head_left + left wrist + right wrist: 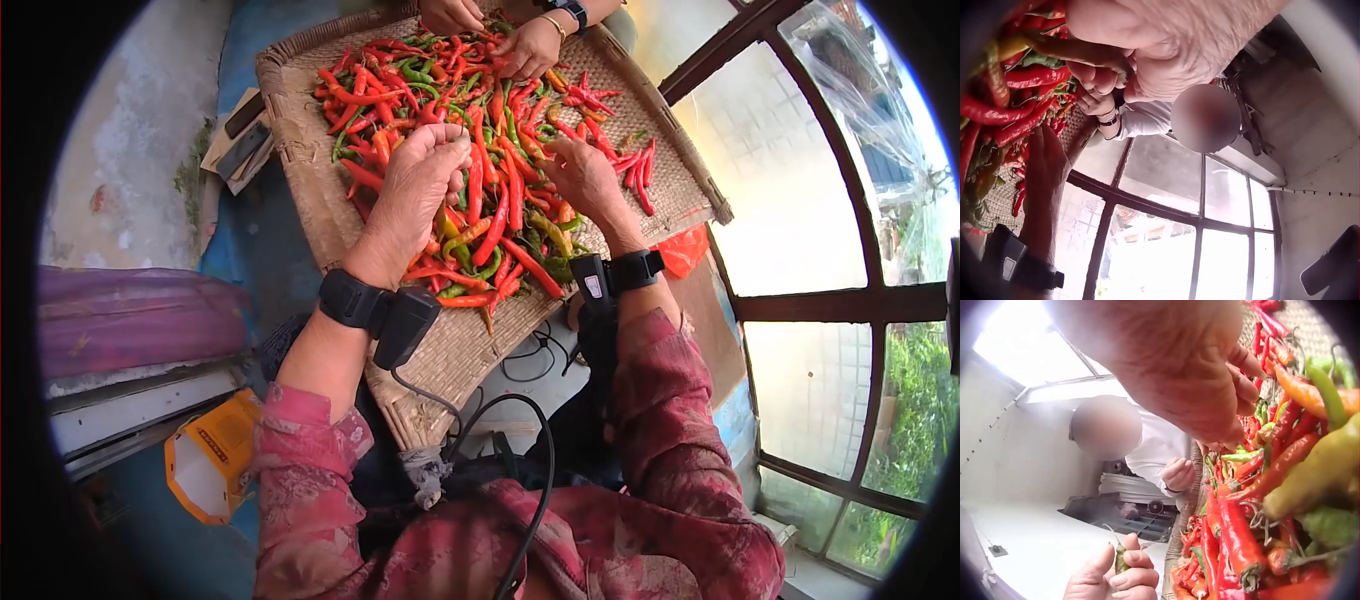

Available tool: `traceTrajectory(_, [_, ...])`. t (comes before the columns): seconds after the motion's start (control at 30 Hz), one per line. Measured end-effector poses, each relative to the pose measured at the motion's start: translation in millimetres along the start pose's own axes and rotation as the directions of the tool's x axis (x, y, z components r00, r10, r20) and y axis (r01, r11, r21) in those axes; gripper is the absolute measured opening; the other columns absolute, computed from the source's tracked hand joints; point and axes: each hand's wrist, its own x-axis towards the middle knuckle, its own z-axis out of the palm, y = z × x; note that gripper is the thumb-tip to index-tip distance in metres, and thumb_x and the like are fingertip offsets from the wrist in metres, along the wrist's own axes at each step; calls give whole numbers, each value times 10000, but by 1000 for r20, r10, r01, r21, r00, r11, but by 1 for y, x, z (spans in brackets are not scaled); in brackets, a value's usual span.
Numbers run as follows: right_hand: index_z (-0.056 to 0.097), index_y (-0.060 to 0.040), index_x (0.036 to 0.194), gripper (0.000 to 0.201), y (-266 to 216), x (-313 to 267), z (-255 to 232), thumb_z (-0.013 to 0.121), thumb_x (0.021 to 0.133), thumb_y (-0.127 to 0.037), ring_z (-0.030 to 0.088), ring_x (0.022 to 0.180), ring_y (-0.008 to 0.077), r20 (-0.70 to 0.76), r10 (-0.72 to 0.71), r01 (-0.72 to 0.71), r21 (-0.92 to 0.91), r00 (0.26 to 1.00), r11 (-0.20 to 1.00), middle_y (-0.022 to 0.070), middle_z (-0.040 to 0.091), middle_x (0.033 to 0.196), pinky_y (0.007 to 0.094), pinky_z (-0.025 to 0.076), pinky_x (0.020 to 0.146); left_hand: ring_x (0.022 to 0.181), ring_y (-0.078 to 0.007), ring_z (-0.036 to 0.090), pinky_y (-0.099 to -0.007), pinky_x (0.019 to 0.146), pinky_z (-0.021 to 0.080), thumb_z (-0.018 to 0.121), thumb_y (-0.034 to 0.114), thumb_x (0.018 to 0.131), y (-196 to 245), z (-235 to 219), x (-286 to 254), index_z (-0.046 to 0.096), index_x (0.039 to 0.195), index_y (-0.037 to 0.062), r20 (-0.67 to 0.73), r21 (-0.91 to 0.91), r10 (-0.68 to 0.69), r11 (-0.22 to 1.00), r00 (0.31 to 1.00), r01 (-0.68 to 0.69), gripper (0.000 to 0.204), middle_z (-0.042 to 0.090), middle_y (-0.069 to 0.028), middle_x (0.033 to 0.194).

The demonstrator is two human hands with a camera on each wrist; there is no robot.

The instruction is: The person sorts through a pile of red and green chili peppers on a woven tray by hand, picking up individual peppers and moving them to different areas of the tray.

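Note:
Red, green and orange chili peppers (483, 220) lie heaped on a woven tray (310, 215). Raised over the near part of the heap, the left hand (425, 175) has its fingers curled round a greenish-brown chili pepper (1122, 559), whose thin stem points up in the right wrist view. In the left wrist view the same pepper (1079, 51) sticks out from between the fingers. Low over the right side of the heap is the right hand (585, 180), fingers bent loosely down among the peppers. Nothing shows between them, though the fingertips are partly hidden.
Across the tray, another person's hands (530, 48) reach into the peppers. A framed window (790, 180) stands along the right. Phones (242, 130) lie left of the tray, and a yellow box (210, 455) is lower left. A cable (545, 440) hangs by the lap.

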Motion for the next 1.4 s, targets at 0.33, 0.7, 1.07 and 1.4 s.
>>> traceTrajectory(0.33, [528,4,903,187,-16,16,14,451,920,-165,569,612,189,-308,130,24,450,943,893,97,539,645,332,461,590,627,-26,460,-183,559,382,550,200,890,0,-6,0,508,1076,37,11,6,2,1000,1000,-2,251,531,13,809])
traceTrajectory(0.7, [602,-18,954,314,9,-7,-16,582,844,-311,606,787,358,-457,-87,77,-39,885,996,198,625,839,433,470,684,623,-23,454,-180,552,378,541,203,897,1,-2,-1,508,1076,49,-14,37,-3,999,1000,3,239,529,23,794])
traceTrajectory(1.07, [592,-39,728,344,-31,-23,-18,509,860,-346,450,488,62,222,163,-275,747,961,606,-14,523,617,218,358,438,608,-14,460,-171,537,375,536,207,899,-4,9,4,507,1089,42,45,87,9,996,999,-13,254,541,20,794])
traceTrajectory(1.4, [540,39,1066,396,10,1,-20,520,878,-308,594,565,198,-316,469,-224,579,825,784,120,623,668,332,467,528,616,-15,456,-177,539,379,522,196,904,3,3,3,499,1094,41,9,77,-2,997,1000,2,246,525,27,796])
